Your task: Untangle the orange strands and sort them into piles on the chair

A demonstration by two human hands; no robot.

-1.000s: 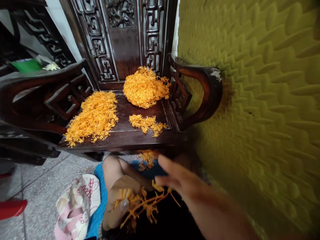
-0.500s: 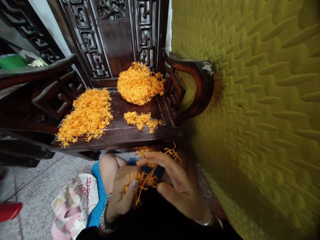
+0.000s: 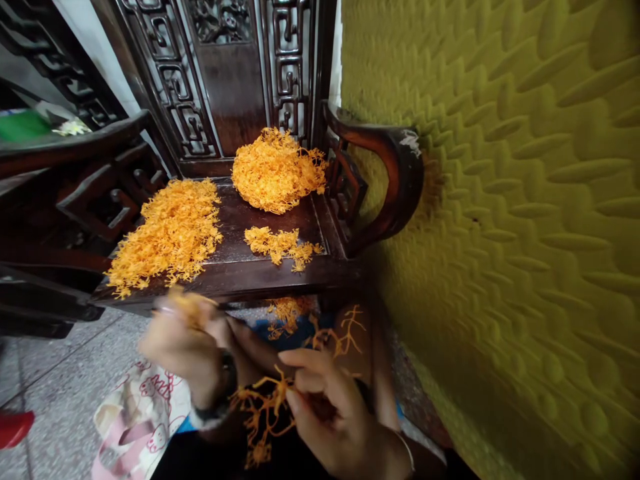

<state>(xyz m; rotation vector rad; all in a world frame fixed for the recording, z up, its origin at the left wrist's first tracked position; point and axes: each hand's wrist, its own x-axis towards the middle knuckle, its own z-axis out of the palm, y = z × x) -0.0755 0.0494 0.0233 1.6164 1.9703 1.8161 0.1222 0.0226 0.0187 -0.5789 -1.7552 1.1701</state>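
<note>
My left hand (image 3: pixel 183 347), smeared by motion, is raised near the front edge of the seat. Blurred orange pieces (image 3: pixel 193 308) show at its closed fingers. Lower and to the right, my right hand (image 3: pixel 333 407) pinches a thin orange branched sprig (image 3: pixel 267 407) between thumb and fingers; its spindly arms hang over my dark clothing. Another branched orange strand (image 3: pixel 345 340) sticks out above that hand. On the dark wooden seat lie a broad heap of orange pieces (image 3: pixel 170 230) at left, a rounded heap (image 3: pixel 275 173) at the back and a small scatter (image 3: pixel 283 245) in front.
The carved wooden chair (image 3: pixel 235 100) has a curved armrest (image 3: pixel 400 180) beside a textured yellow-green wall (image 3: pixel 500 200). More orange pieces (image 3: pixel 287 313) lie below the seat edge. A cloth bag with pink straps (image 3: pixel 145 413) and a red object (image 3: pixel 15 428) are on the floor.
My left hand has moved away from the right one, up and left toward the seat, with orange pieces. My right hand has moved lower and closed on a sprig.
</note>
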